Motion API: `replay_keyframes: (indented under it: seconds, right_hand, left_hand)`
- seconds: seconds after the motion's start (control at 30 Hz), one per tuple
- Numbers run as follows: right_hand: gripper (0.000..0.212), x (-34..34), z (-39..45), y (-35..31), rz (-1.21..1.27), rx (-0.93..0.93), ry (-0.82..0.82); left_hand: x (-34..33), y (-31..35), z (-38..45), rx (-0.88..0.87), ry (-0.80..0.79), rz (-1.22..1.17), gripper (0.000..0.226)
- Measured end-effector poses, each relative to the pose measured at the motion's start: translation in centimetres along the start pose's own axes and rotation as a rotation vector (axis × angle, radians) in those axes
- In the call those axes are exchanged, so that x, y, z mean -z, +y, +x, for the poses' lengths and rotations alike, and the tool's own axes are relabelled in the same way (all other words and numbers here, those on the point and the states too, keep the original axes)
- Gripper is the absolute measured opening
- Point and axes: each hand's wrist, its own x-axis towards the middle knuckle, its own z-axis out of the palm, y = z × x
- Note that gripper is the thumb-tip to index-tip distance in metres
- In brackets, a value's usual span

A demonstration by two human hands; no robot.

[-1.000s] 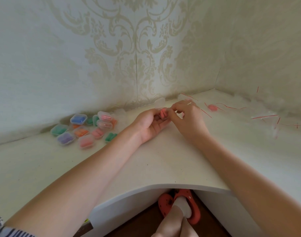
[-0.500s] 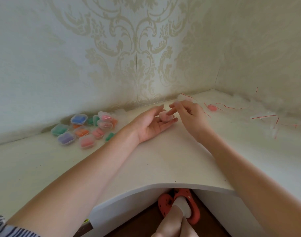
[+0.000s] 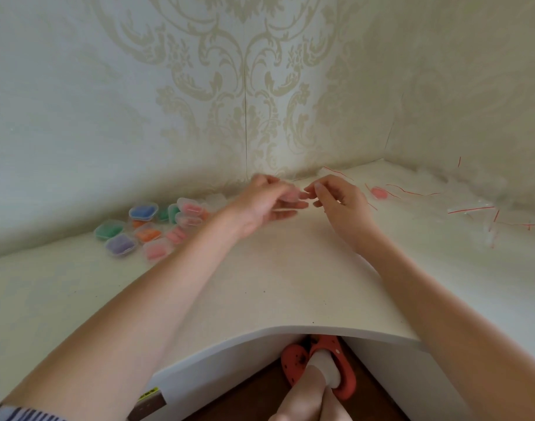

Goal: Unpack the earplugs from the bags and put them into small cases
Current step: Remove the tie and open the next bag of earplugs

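My left hand [image 3: 260, 205] has lifted away with the pink case [image 3: 291, 195] in its grip, my right hand [image 3: 340, 199] now loose and empty, so this case looks filled.

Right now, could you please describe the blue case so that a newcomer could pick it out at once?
Start at the white corner desk and look to its left side, where a cluster of small clear cases sits near the wall, left of the left hand. The blue case lies at the back of that cluster, and it is the only one with blue contents.
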Motion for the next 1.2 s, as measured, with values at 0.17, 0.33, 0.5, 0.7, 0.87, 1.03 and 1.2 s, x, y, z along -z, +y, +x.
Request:
replay_keyframes:
  seconds: [0.17, 0.33, 0.5, 0.7, 0.87, 1.03, 1.2]
  right_hand:
    - [0.023, 0.6, -0.1, 0.6, -0.054, -0.047, 0.021]
    - [0.021, 0.6, -0.2, 0.6, -0.090, -0.033, -0.008]
    - [0.021, 0.7, -0.1, 0.8, -0.102, -0.035, 0.001]
    - [0.021, 0.9, 0.0, 0.9, -0.122, -0.049, 0.014]
    - [0.021, 1.0, -0.1, 0.9, -0.129, -0.046, 0.007]
    - [0.020, 1.0, -0.1, 0.8, -0.140, -0.056, 0.004]
    - [0.020, 1.0, -0.2, 0.7, -0.162, -0.065, -0.005]
  left_hand:
    - [6.7, 5.4, -1.6, -0.172, 0.227, 0.462, 0.008]
    - [12.0, 5.2, -2.7, -0.027, 0.369, 0.847, 0.022]
    - [12.7, 4.1, -2.5, 0.077, 0.414, 1.006, 0.010]
    - [12.1, 3.3, -2.3, 0.145, 0.423, 1.083, 0.014]
    - [11.9, 3.4, -2.3, 0.052, 0.496, 1.152, 0.038]
    - [10.1, 3.4, -2.3, 0.003, 0.324, 1.084, 0.014]
    - [9.1, 2.5, -1.8, 0.126, 0.199, 1.123, 0.028]
